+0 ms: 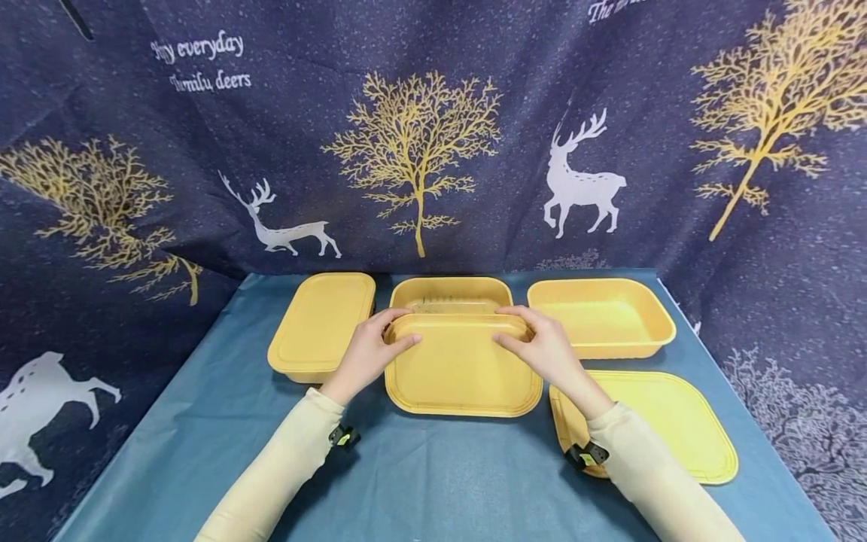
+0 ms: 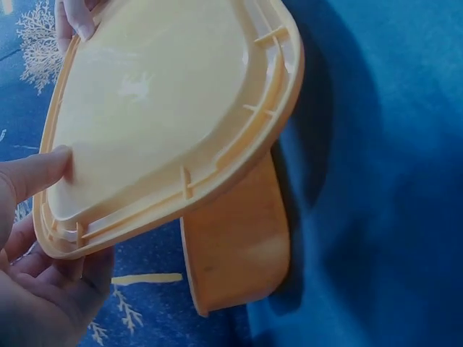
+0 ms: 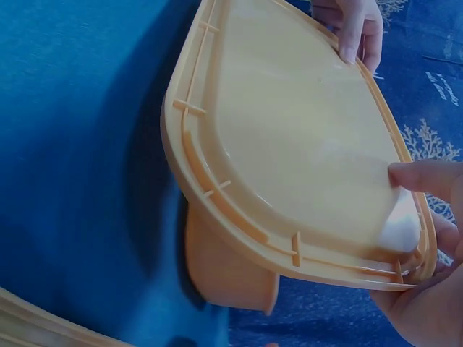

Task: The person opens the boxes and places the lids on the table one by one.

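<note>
Both hands hold one yellow rectangular lid (image 1: 463, 369) tilted up, its ribbed rim side facing the wearer. My left hand (image 1: 369, 350) pinches the upper left corner, thumb on the inner face and fingers behind. At the upper right corner my right hand (image 1: 542, 350) pinches it the same way. Behind the lid stands an open yellow box (image 1: 452, 287), its lower part hidden by the lid. In the left wrist view the box's end wall (image 2: 239, 246) shows beneath the lid; the right wrist view shows its other end (image 3: 224, 264).
A lidded yellow box (image 1: 325, 320) stands to the left. Another open yellow box (image 1: 609, 316) is at the back right. In front of it a second lid (image 1: 667, 425) lies on the blue tablecloth (image 1: 433, 482), partly under the right forearm. A patterned cloth (image 1: 284, 150) hangs behind.
</note>
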The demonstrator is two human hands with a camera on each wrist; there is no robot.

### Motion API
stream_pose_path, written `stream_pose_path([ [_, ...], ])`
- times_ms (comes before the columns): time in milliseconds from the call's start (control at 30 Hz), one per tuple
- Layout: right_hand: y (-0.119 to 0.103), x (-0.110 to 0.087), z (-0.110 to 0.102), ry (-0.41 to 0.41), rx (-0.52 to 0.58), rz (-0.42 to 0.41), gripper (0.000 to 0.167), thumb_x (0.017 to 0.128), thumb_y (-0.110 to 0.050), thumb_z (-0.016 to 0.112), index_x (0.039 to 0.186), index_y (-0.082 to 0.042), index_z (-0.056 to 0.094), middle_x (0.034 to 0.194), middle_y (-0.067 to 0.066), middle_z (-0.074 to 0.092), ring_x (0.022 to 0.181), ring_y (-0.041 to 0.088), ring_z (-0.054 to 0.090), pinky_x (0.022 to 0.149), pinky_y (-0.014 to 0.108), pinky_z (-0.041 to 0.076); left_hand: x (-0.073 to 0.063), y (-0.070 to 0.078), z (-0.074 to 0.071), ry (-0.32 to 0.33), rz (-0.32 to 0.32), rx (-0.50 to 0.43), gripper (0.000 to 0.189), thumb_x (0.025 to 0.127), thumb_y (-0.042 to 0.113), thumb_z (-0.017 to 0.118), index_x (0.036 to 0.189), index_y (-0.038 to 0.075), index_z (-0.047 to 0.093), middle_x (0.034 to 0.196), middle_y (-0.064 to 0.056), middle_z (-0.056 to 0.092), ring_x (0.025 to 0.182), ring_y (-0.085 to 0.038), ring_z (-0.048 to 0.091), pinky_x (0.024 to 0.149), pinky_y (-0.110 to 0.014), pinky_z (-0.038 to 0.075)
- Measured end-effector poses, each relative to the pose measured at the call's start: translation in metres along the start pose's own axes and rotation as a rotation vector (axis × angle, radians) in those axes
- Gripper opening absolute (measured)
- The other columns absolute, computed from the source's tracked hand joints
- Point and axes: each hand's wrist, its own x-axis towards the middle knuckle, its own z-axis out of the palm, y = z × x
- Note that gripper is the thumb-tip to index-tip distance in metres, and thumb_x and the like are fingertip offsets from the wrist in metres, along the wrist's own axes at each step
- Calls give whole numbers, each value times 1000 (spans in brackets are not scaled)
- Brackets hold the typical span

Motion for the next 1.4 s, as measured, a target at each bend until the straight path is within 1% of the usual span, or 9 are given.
stream_pose_path([
  [167, 6, -5, 5, -41, 4, 35, 45, 91, -31, 77, 132, -19, 66, 75, 3, 48, 48, 11, 30, 50, 30, 37, -5, -6, 6, -35, -43, -21, 45, 91, 30, 78, 129, 11, 67, 119, -5, 70, 88, -19, 60, 73, -35, 48],
  [400, 12, -10, 10, -63, -20, 32, 45, 90, -32, 78, 130, -17, 67, 93, 6, 66, 63, 15, 39, 59, 33, 37, -10, -10, 11, -52, -72, -27, 46, 90, 30, 79, 128, 9, 67, 119, -7, 70, 97, -19, 65, 80, -37, 52],
  [633, 18, -13, 12, -134, -16, 88, 49, 92, -37, 75, 136, -17, 64, 64, -3, 41, 53, 14, 33, 53, 31, 36, -14, -11, 14, -80, -92, -26, 45, 89, 33, 79, 127, 13, 67, 114, -4, 71, 97, -17, 66, 82, -36, 54],
  [733, 19, -14, 14, -155, -17, 92, 50, 93, -37, 74, 136, -16, 63, 71, 0, 52, 60, 16, 40, 58, 32, 38, -15, -13, 15, -94, -87, -17, 46, 89, 32, 79, 128, 11, 67, 114, -6, 71, 98, -20, 66, 84, -39, 54],
  [833, 22, -14, 15, -166, -32, 85, 49, 93, -36, 74, 136, -15, 63, 99, 4, 66, 72, 18, 46, 65, 35, 39, -16, -15, 17, -114, -90, -1, 48, 89, 31, 79, 130, 8, 66, 118, -8, 70, 105, -23, 66, 89, -43, 53],
  [900, 24, -15, 16, -186, -40, 95, 50, 93, -36, 74, 136, -15, 63, 96, 8, 65, 69, 19, 43, 63, 35, 36, -17, -18, 18, -128, -104, 15, 50, 90, 32, 78, 131, 7, 65, 122, -8, 68, 111, -24, 64, 93, -44, 52],
  [1100, 33, -16, 21, -241, -56, 95, 50, 94, -37, 72, 137, -13, 61, 122, 12, 67, 86, 20, 55, 74, 37, 43, -20, -23, 21, -171, -136, 51, 51, 91, 35, 77, 133, 8, 65, 131, -8, 65, 121, -28, 60, 100, -46, 48],
  [1200, 35, -17, 23, -264, -72, 88, 50, 95, -36, 71, 138, -12, 60, 136, 13, 61, 101, 23, 57, 84, 41, 45, -21, -25, 22, -189, -137, 61, 49, 90, 36, 78, 130, 9, 67, 128, -8, 66, 118, -27, 61, 98, -45, 49],
  [1400, 37, -18, 26, -319, -79, 75, 50, 97, -32, 69, 140, -9, 58, 137, 17, 59, 120, 34, 58, 96, 52, 47, -24, -29, 25, -229, -157, 74, 45, 89, 37, 78, 124, 10, 69, 119, -5, 67, 106, -20, 62, 90, -41, 50],
])
